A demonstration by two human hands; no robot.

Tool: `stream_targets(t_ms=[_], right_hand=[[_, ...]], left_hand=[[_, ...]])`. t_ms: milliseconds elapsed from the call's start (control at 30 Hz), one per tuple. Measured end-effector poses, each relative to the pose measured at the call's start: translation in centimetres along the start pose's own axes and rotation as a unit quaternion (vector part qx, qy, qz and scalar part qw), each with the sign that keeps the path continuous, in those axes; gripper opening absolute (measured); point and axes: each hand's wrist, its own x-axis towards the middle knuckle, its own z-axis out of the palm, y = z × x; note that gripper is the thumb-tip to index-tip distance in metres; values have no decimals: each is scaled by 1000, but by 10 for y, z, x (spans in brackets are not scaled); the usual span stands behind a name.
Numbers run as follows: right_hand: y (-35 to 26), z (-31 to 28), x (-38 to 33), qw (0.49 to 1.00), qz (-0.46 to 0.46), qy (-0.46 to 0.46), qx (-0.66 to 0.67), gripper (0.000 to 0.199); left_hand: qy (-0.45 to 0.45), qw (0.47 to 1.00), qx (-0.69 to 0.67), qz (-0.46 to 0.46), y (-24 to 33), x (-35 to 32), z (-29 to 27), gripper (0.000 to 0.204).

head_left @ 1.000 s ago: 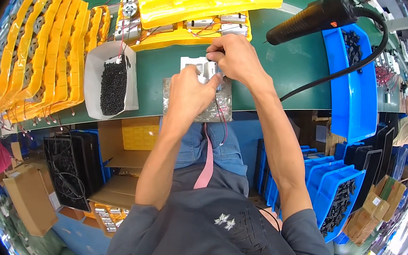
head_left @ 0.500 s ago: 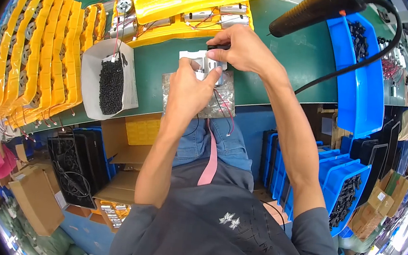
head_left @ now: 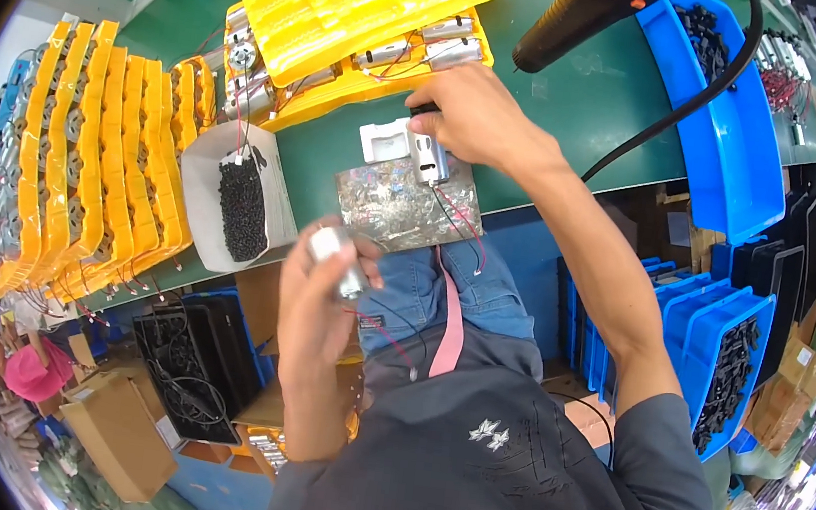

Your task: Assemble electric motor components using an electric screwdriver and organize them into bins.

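My left hand [head_left: 307,304] is raised over my lap at the table's front edge. Its fingers are closed round a small silver motor [head_left: 349,277] with thin trailing wires, both a little blurred. On the table, my right hand [head_left: 490,113] pinches a small black part [head_left: 425,110] at the far end of a second silver motor [head_left: 429,161]. That motor lies beside a white holder [head_left: 384,142], with its red and black wires running toward me. Under them is a scuffed metal plate [head_left: 403,209]. My fingers hide part of the black piece.
A white bin [head_left: 213,194] of small black parts stands left, near stacked yellow trays [head_left: 87,158]. Beyond my hands, another yellow tray [head_left: 356,7] covers more motors. A dark power screwdriver [head_left: 570,22] hangs right with its cable, by a long blue bin [head_left: 723,140].
My left hand has come off the white holder and moved toward me with a motor in it. My right hand stays by the holder, still pinching the black part.
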Motion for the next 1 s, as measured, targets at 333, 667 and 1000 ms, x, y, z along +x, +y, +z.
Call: stream_targets(t_ms=[333, 667, 1000], right_hand=[[-13, -93, -157, 865, -285, 409, 53, 16], [312, -179, -137, 879, 301, 317, -192, 44], [373, -169, -104, 888, 271, 306, -209, 40]], left_hand=[[-65, 996, 38, -52, -40, -30, -27, 52], [-124, 991, 8, -54, -42, -26, -18, 42], [-67, 993, 20, -91, -50, -30, -19, 39]])
